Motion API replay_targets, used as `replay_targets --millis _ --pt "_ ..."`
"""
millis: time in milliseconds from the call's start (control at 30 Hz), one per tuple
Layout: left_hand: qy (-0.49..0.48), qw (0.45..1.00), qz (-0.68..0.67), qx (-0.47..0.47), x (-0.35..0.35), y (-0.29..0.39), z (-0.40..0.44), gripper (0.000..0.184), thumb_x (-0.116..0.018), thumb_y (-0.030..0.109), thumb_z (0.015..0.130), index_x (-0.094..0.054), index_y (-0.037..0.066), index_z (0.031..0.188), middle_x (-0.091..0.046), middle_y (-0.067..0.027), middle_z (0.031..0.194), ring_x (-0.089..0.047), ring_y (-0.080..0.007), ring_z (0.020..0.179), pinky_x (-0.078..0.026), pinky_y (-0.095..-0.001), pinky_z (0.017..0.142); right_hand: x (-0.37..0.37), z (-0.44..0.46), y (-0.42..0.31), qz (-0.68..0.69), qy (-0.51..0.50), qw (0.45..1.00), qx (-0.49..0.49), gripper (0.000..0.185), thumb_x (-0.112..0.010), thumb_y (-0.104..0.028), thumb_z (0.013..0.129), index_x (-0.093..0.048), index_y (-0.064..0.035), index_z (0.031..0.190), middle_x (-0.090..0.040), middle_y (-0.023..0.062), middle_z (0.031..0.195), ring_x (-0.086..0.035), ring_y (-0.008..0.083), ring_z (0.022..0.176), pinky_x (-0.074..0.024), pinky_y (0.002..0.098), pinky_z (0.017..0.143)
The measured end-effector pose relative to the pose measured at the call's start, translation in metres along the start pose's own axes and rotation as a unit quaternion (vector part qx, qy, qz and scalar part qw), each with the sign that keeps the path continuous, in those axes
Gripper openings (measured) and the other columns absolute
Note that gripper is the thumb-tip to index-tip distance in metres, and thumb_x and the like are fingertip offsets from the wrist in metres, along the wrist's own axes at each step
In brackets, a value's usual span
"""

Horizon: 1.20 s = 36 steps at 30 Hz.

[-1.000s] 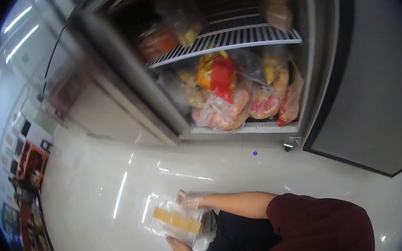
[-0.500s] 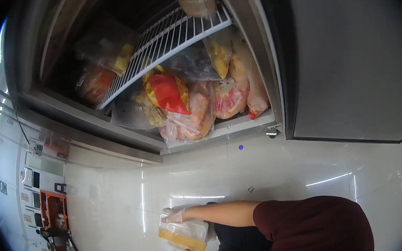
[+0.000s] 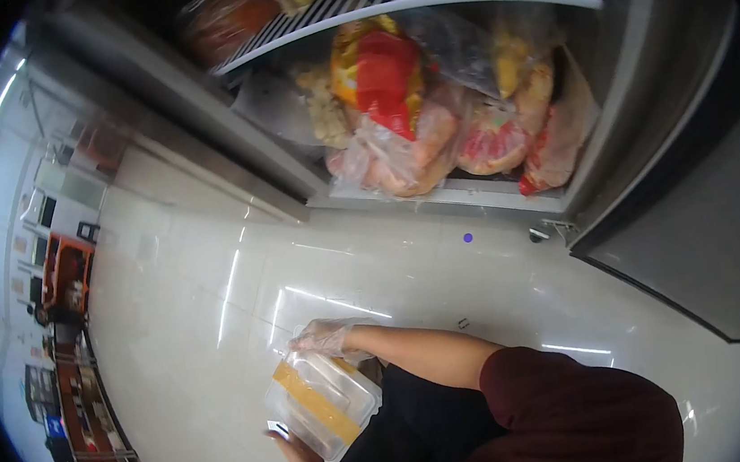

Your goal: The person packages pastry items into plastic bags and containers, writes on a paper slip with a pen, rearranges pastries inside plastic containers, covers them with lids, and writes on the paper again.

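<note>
A clear plastic container [image 3: 354, 400], with a yellow-brown band across its lid, is tilted between my two hands, low in the view. My right hand [image 3: 320, 335], in a thin see-through glove, grips its upper end. At the lower left side of the container is my left hand [image 3: 302, 455], its palm side against the edge and some fingers hidden. By the left fingertips shows a small white piece with a dark mark [image 3: 278, 428]; I cannot tell whether the hand touches it. What the container holds is not clear.
Ahead is an opened fridge with bagged raw meat [image 3: 403, 155] and a red-and-yellow packet [image 3: 386, 80] under a white wire shelf [image 3: 418, 0]. Its door [image 3: 694, 224] stands wide at right. A small clip-like item [image 3: 463, 323] lies on the tiled floor. Counters [image 3: 92, 414] line the left.
The view has turned and come closer to the fridge. The container and both hands sit farther left and higher. My left hand now shows at the container's side, its fingers no longer over the lid.
</note>
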State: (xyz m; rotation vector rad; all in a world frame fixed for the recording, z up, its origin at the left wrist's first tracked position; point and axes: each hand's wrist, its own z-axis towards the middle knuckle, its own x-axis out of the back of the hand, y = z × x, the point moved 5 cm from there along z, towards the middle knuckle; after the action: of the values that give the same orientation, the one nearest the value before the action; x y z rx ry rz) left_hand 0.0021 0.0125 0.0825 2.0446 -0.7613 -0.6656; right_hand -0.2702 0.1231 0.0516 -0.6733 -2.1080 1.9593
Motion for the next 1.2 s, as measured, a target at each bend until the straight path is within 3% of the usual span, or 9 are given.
replay_targets --millis 333,533,633,700,800,900,967,1067,1200 --pt "0.066 0.994 0.082 -0.006 -0.033 0.004 0.035 0.098 -0.034 0.078 0.097 -0.038 -0.001 0.154 -0.039 -0.0218 0.159 -0.037 -0.0377 0.146 -0.028 -0.0467 0.120 -0.003 0.002 0.001 0.023 -0.013 0.999 -0.024 0.058 -0.064 -0.058 0.096 -0.075 -0.0008 0.100 -0.069 0.0069 0.090 -0.060 0.0143 0.084 -0.0493 0.0330 0.078" --pt "0.114 0.992 0.027 -0.046 -0.007 0.012 0.048 0.096 -0.033 0.077 0.098 -0.038 -0.001 0.154 -0.039 -0.0217 0.159 -0.036 -0.0366 0.147 -0.028 -0.0452 0.121 -0.015 0.011 0.014 -0.115 0.027 0.993 0.022 0.080 -0.064 -0.061 0.095 -0.052 0.0023 0.142 -0.060 0.0165 0.133 -0.055 0.0228 0.123 -0.0448 0.0357 0.105" --pt "0.119 0.988 -0.027 -0.090 0.016 0.023 0.063 0.086 -0.029 0.070 0.103 -0.039 0.001 0.154 -0.043 -0.0193 0.157 -0.041 -0.0342 0.145 -0.032 -0.0450 0.119 -0.039 -0.019 -0.020 0.102 -0.160 0.980 -0.053 0.094 -0.062 -0.063 0.095 -0.031 0.0009 0.157 -0.044 0.0215 0.153 -0.041 0.0302 0.142 -0.0335 0.0399 0.119" --pt "0.076 0.989 -0.042 -0.120 0.015 0.030 0.071 0.079 -0.025 0.064 0.106 -0.039 0.002 0.154 -0.044 -0.0172 0.156 -0.042 -0.0327 0.145 -0.033 -0.0452 0.120 -0.028 0.032 0.070 -0.107 -0.034 0.994 0.008 0.091 -0.059 -0.064 0.096 -0.035 0.0019 0.155 -0.045 0.0227 0.153 -0.041 0.0328 0.143 -0.0329 0.0428 0.120" --pt "0.178 0.980 0.018 -0.087 0.019 0.023 0.073 0.081 -0.030 0.064 0.106 -0.044 -0.003 0.148 -0.053 -0.0199 0.147 -0.052 -0.0315 0.135 -0.038 -0.0434 0.116 -0.021 0.022 0.075 -0.027 -0.143 0.989 -0.039 0.070 -0.057 -0.054 0.100 -0.053 0.0017 0.142 -0.054 0.0171 0.147 -0.050 0.0308 0.136 -0.0383 0.0433 0.116" --pt "0.218 0.969 0.116 0.029 0.016 0.018 0.084 0.091 -0.032 0.071 0.102 -0.043 -0.006 0.149 -0.054 -0.0225 0.145 -0.050 -0.0349 0.136 -0.037 -0.0406 0.116 0.007 0.020 0.081 -0.102 -0.041 0.991 -0.073 0.059 -0.062 -0.049 0.100 -0.065 0.0041 0.125 -0.068 0.0151 0.119 -0.061 0.0215 0.111 -0.0490 0.0352 0.097" --pt "0.166 0.982 0.049 -0.081 0.017 -0.007 0.111 0.102 -0.029 0.079 0.097 -0.050 -0.011 0.141 -0.054 -0.0258 0.139 -0.053 -0.0341 0.129 -0.038 -0.0414 0.113 0.024 0.000 0.027 -0.088 0.016 0.989 -0.119 0.057 -0.065 -0.050 0.098 -0.069 0.0054 0.114 -0.071 0.0117 0.101 -0.064 0.0176 0.093 -0.0509 0.0326 0.086" --pt "0.112 0.984 0.134 -0.029 -0.002 -0.018 0.117 0.091 -0.037 0.072 0.101 -0.044 -0.004 0.150 -0.044 -0.0250 0.152 -0.044 -0.0387 0.139 -0.030 -0.0506 0.118 0.039 -0.006 0.010 -0.149 0.093 0.979 -0.106 0.057 -0.067 -0.051 0.096 -0.072 0.0055 0.107 -0.072 0.0101 0.092 -0.065 0.0163 0.083 -0.0519 0.0323 0.080" --pt "0.253 0.867 0.420 -0.085 -0.012 -0.020 0.100 0.098 -0.060 0.067 0.091 -0.038 -0.008 0.150 -0.029 -0.0298 0.156 -0.031 -0.0483 0.141 -0.026 -0.0519 0.120 0.047 0.001 0.031 -0.232 0.077 0.963 -0.110 0.055 -0.067 -0.050 0.096 -0.073 0.0038 0.108 -0.074 0.0124 0.096 -0.067 0.0165 0.085 -0.0525 0.0327 0.080"
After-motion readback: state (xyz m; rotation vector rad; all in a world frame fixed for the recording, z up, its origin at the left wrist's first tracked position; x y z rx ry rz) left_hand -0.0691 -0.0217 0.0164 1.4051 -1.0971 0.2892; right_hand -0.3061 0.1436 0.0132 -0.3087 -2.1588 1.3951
